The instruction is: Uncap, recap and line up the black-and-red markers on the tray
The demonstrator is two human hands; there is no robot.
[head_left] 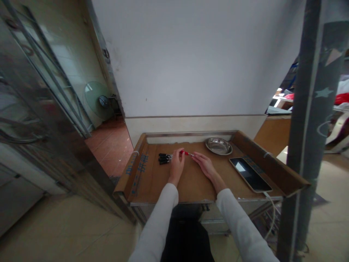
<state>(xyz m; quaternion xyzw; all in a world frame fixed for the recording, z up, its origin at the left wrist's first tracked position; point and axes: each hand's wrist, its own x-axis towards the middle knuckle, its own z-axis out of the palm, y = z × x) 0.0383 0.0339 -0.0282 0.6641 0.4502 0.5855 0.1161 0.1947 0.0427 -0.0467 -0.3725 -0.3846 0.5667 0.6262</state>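
Observation:
A red pen (187,153) lies between my two hands over the cardboard-lined table (152,178). My left hand (177,165) is closed around the pen's left end. The fingertips of my right hand (204,164) pinch the pen's right end. A small bunch of black pens (164,158) lies on the cardboard just left of my left hand. Both arms wear white sleeves.
A round metal dish (219,146) sits at the back right of the table. A dark phone (250,174) with a white cable lies along the right side. Raised cardboard flaps edge the table left and right. A grey pillar (305,127) stands at the right.

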